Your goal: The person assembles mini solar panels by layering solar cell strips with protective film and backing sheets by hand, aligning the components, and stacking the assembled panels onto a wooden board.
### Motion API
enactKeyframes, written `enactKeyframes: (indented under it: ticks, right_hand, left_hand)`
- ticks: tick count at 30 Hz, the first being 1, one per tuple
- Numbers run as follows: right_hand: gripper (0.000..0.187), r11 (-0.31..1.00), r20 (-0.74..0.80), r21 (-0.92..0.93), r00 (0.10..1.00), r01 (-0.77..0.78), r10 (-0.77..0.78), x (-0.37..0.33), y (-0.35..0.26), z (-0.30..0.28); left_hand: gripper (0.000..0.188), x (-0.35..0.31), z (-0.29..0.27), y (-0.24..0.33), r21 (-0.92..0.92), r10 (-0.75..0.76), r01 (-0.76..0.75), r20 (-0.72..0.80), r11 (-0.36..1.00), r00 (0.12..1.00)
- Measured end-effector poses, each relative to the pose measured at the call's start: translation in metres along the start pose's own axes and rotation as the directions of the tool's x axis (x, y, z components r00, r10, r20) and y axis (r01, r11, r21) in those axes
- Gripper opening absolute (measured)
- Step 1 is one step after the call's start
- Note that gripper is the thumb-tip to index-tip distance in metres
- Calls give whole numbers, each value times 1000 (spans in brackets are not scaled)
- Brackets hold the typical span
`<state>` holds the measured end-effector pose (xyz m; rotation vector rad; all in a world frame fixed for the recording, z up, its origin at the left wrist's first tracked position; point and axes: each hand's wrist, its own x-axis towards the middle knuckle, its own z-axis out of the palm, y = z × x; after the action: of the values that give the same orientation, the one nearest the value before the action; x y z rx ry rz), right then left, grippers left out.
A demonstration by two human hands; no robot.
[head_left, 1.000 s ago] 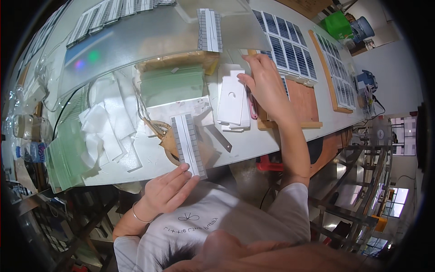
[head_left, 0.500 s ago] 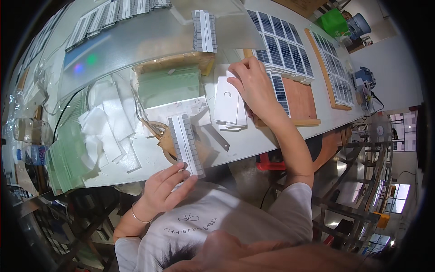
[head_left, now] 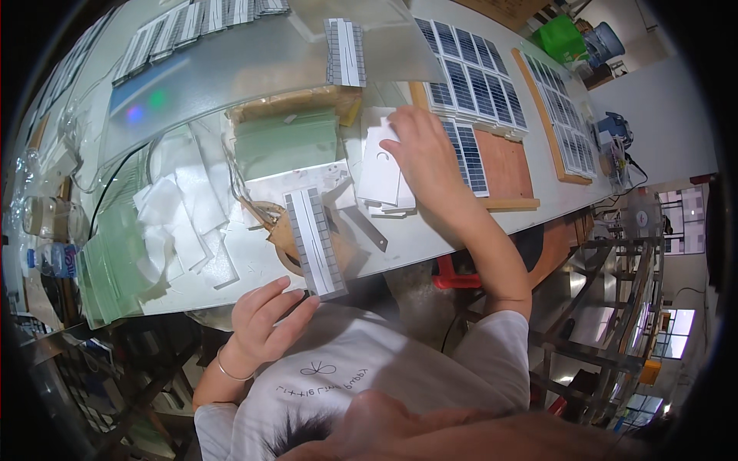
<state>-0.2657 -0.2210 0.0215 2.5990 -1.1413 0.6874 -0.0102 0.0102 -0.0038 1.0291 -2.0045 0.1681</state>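
Left hand (head_left: 269,319) at near edge of table (head_left: 407,244), fingers loosely bent, tips at near-left corner of striped panel (head_left: 314,234); can't tell if it's pinching it or just beside. Panel lies lengthwise near-to-far, near centre, over a tan ring (head_left: 287,260). Right hand (head_left: 427,157) curled over right side of white card stack (head_left: 380,180), right of panel; grip on a card unclear. Metal strip (head_left: 364,227) between panel and stack; green sheets (head_left: 286,142) farther; white scraps (head_left: 184,223) left; dark solar panels (head_left: 477,88) far right.
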Motion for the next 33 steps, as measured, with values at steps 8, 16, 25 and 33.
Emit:
enactKeyframes:
  ticks: [8,16,25,33]
  right_hand:
    - [35,960,130,211,979,-182,157,13,10,-7]
    - [25,982,50,190,999,-8,-2,-6,-15,-34]
    - [39,486,200,859,979,-161,-30,6,-78,-69]
    - [29,573,154,818,979,-49,-136,-4,-85,-19]
  left_hand:
    - [31,-2,-3,2,26,-13,13,0,1000,1000]
    - [30,-2,-4,1,44,-23,22,11,999,1000]
    - [52,4,16,-8,125,202,-185,-143,975,969]
    - [23,17,-3,-3,-27,131,-129,101,991,986]
